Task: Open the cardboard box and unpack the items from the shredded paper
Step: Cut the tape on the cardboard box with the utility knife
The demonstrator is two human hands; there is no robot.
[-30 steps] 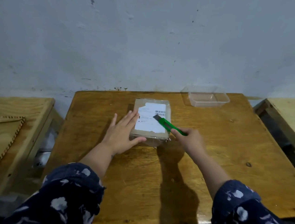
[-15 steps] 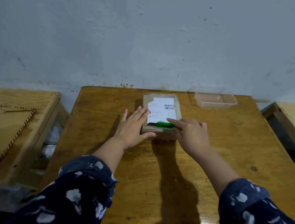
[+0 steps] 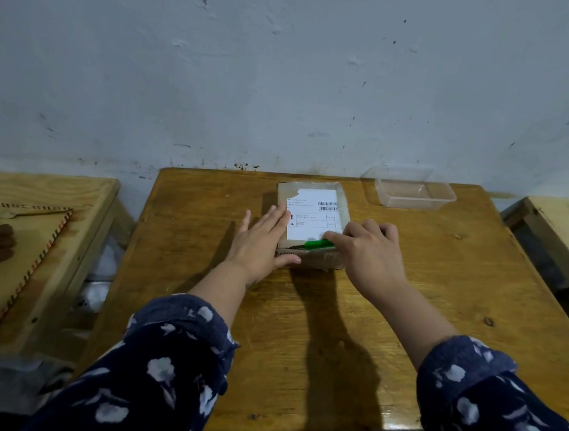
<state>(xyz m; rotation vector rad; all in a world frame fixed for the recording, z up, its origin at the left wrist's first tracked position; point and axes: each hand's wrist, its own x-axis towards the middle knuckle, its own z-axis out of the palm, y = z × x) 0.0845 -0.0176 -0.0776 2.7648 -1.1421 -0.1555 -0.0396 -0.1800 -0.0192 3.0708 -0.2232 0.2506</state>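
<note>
Cardboard box (image 3: pixel 312 197): sitting closed on the wooden table (image 3: pixel 407 294), toward the far edge near the wall, a white shipping label (image 3: pixel 314 218) facing up.
Left hand (image 3: pixel 263 244): lying flat and spread against the box's left side, fingers reaching onto the top edge, thumb pressing along the near face; gripping nothing, only bracing.
Right hand (image 3: pixel 369 253): curling tightly around a green cutter (image 3: pixel 318 243), knuckles up, covering the box's near right corner.
Cutter: lying nearly level, its tip pointing left and touching the near top edge of the box just below the label.
Clear plastic container (image 3: pixel 416 192): sitting empty-looking at the table's far right, apart from the box.
Sleeves (image 3: pixel 166 370): dark blue with white floral print, pushed up on both forearms.
Side benches (image 3: pixel 31 262): standing left and right of the table.
</note>
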